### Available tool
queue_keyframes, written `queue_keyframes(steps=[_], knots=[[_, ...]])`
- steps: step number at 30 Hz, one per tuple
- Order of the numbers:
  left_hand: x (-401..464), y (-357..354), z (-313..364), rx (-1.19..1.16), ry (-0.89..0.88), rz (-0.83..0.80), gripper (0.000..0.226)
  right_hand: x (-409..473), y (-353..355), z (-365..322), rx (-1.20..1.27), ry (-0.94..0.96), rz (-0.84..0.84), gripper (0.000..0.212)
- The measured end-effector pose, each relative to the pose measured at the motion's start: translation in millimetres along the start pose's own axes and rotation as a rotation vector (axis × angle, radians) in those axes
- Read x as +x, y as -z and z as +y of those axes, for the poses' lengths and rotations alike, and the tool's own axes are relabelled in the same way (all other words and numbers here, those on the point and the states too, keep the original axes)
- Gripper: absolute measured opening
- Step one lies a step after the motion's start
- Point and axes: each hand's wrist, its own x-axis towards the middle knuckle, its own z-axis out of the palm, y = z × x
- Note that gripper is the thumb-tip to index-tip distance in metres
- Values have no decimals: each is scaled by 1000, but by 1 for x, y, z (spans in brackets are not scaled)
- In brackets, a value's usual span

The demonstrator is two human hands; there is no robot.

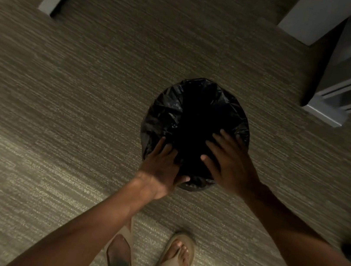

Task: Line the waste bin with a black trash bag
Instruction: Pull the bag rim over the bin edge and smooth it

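On the carpet (84,96), near the sandalled feet (173,260), stands the bin, bag (169,109) folded over its rim. Left hand (162,171) on the near rim, fingers loosely together. Right hand (229,161) over the mouth, fingers spread, gripping nothing.

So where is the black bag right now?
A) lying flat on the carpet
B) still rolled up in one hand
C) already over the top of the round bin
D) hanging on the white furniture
C: the black trash bag is spread around the rim of the waste bin, with the left hand and right hand open at its near edge.
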Motion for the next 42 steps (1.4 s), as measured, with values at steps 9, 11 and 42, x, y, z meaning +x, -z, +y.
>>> queue_keyframes(steps=[9, 11, 42], knots=[[4, -8, 4, -148, -37, -163, 77, 92, 22, 42, -512, 16, -432, 73], [5, -3, 3, -125, -62, -152, 81, 95, 28, 44, -464, 17, -414, 69], [-30, -6, -12, -1914, 1062, 368, 37, -14, -10, -9, 1080, -1494, 62, 46]])
